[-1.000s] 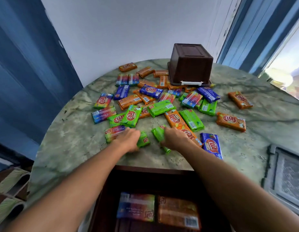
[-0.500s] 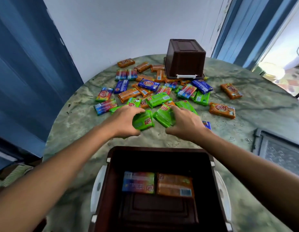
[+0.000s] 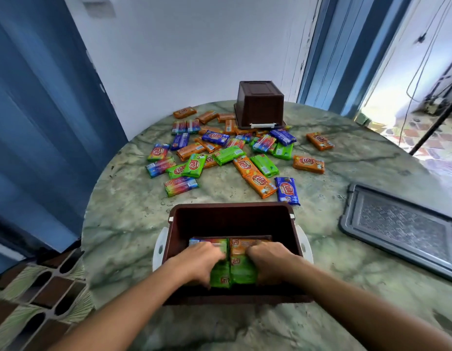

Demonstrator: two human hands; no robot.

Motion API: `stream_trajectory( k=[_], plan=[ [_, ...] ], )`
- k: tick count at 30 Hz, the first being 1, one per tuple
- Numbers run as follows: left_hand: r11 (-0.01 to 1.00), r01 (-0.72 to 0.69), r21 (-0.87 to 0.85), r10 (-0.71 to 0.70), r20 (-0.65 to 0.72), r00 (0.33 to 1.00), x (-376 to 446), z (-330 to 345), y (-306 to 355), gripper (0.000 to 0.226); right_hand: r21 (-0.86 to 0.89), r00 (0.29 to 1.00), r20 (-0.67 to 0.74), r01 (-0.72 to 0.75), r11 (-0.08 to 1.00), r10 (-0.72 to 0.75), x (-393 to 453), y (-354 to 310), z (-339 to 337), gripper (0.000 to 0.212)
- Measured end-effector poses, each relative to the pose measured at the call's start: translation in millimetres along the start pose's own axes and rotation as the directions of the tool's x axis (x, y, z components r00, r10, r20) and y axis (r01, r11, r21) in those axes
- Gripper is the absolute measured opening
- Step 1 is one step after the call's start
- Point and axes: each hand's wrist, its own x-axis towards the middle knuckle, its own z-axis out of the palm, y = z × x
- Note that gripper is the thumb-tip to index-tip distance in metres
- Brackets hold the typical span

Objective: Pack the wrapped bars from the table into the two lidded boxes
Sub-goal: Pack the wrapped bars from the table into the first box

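Note:
An open brown box [image 3: 232, 211] stands on the table in front of me. Both hands are down inside it. My left hand [image 3: 198, 262] grips a green wrapped bar [image 3: 221, 276], and my right hand [image 3: 269, 260] grips a second green bar [image 3: 242, 272] right beside it. Behind them on the box floor lie a rainbow bar [image 3: 209, 241] and an orange bar [image 3: 245, 245]. Several wrapped bars [image 3: 227, 155] in green, orange, blue and rainbow wrappers are scattered across the middle of the table. A second brown box [image 3: 260, 103] rests upside down at the far side.
A grey lid [image 3: 402, 226] lies flat at the right of the green marble table [image 3: 123, 224]. White latch handles [image 3: 159, 245] stick out from the open box's sides. Blue curtains hang left and right; an open doorway is at far right.
Both hands carried a green bar each from the pile back toward me and lowered them into the open box. My view has tilted up and back.

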Motion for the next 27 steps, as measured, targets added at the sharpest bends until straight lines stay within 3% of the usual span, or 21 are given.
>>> stream_trajectory(
  k=[4, 7, 9, 11, 13, 14, 16, 20, 22, 24, 27],
  plan=[
    [0.993, -0.003, -0.114, 0.006, 0.033, 0.999, 2, 15, -2, 0.041, 0.018, 0.999, 0.039, -0.007, 1.000, 0.006, 6, -5, 13, 0.039],
    [0.970, -0.024, -0.240, -0.030, -0.220, 0.975, -12, 3, -12, 0.035, 0.184, 0.994, -0.095, -0.031, 0.982, 0.049, 0, -3, -8, 0.035],
    [0.955, -0.018, -0.296, -0.129, -0.470, 0.873, -25, -12, -26, 0.033, 0.352, 0.941, -0.312, -0.014, 0.936, 0.132, -8, 7, -31, 0.031],
    [0.939, 0.020, -0.343, -0.253, -0.653, 0.714, -36, -25, -45, 0.031, 0.502, 0.826, -0.486, -0.003, 0.865, 0.285, -16, 27, -48, 0.025],
    [0.902, 0.110, -0.418, -0.390, -0.677, 0.625, -43, -30, -66, 0.037, 0.600, 0.729, -0.539, -0.019, 0.800, 0.421, -21, 50, -53, 0.023],
    [0.886, 0.150, -0.439, -0.429, -0.655, 0.622, -43, -32, -74, 0.040, 0.622, 0.711, -0.529, -0.047, 0.782, 0.464, -22, 61, -51, 0.026],
    [0.895, 0.149, -0.421, -0.405, -0.621, 0.671, -38, -36, -79, 0.044, 0.600, 0.739, -0.490, -0.099, 0.794, 0.462, -18, 78, -43, 0.036],
    [0.970, 0.060, -0.234, -0.179, -0.527, 0.831, -11, -51, -64, 0.055, 0.339, 0.859, -0.466, -0.049, 0.940, 0.212, 2, 76, -42, 0.055],
    [0.981, 0.098, -0.165, -0.162, -0.435, 0.886, 10, -58, -60, 0.052, 0.203, 0.916, -0.379, -0.053, 0.978, 0.128, 22, 69, -49, 0.058],
    [0.976, 0.153, -0.154, -0.198, -0.346, 0.917, 25, -63, -60, 0.034, 0.094, 0.943, -0.318, -0.072, 0.993, 0.098, 39, 64, -53, 0.042],
    [0.965, 0.217, -0.150, -0.249, -0.250, 0.936, 36, -68, -67, 0.019, 0.121, 0.943, -0.314, -0.076, 0.990, 0.110, 57, 68, -54, 0.023]
  ],
)
